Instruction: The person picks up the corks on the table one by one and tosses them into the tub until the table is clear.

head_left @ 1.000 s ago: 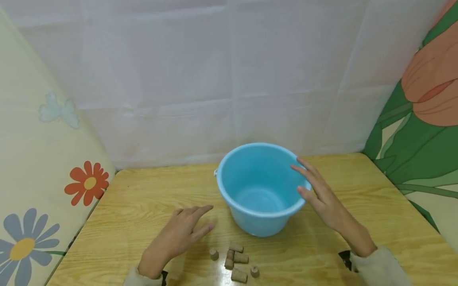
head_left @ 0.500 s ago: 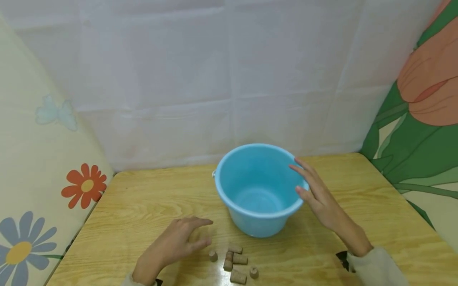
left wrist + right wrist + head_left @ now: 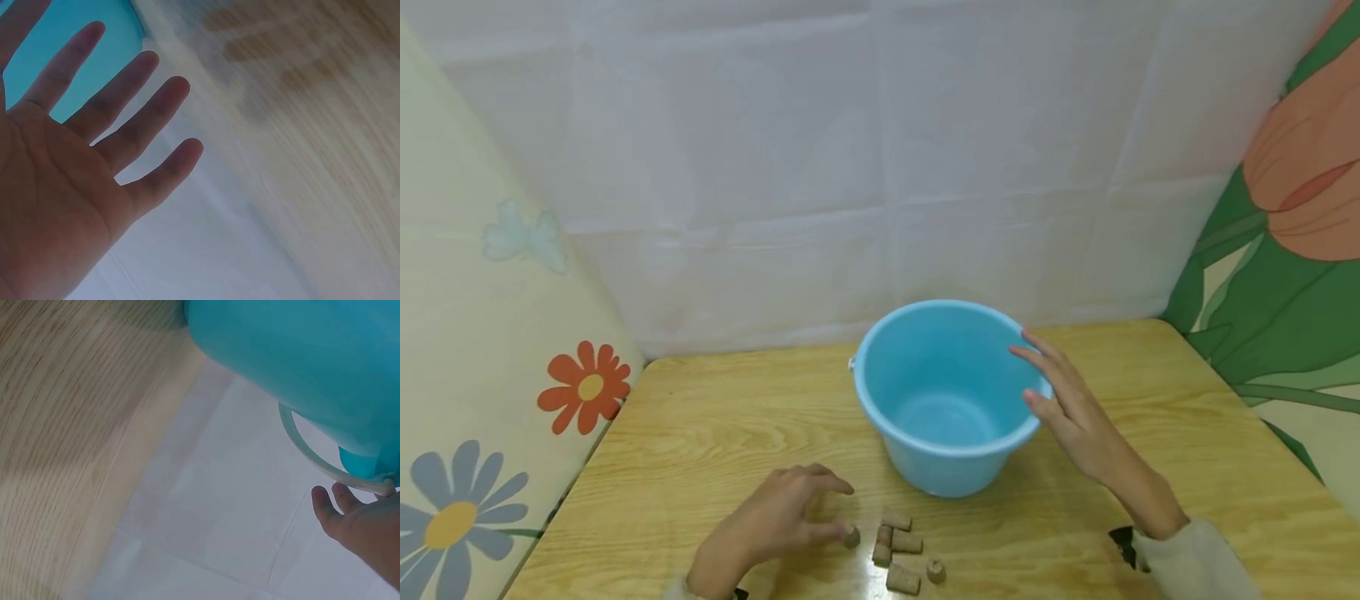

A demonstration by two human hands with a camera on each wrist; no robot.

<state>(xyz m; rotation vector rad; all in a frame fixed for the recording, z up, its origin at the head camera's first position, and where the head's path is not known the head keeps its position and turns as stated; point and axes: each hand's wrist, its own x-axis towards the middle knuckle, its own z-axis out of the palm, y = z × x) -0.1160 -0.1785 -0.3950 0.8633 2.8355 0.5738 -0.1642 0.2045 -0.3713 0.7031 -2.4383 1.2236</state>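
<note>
My left hand [image 3: 778,517] is low over the table at left, its thumb and forefinger spread apart. Right at the thumb tip stands a small cork [image 3: 852,537]. In the left wrist view the fingers [image 3: 140,128] are straight and hold nothing. Several more corks [image 3: 907,542] lie just right of it, one of them upright. A light blue bucket [image 3: 943,471] stands upright behind them, with only its bare bottom showing inside. At the bucket's right rim my right hand [image 3: 1078,425] rests with loosely extended fingers. A pale bucket handle [image 3: 306,450] hangs beside that hand in the right wrist view.
The wooden table [image 3: 722,408] ends at a white sheet [image 3: 760,167] hanging behind it. Flower-printed panels rise on both sides, with a red flower [image 3: 587,387] at left and a big tulip [image 3: 1315,183] at right.
My left hand has come down and toward me, bringing its thumb to the nearest cork. The right hand and the bucket keep their places.
</note>
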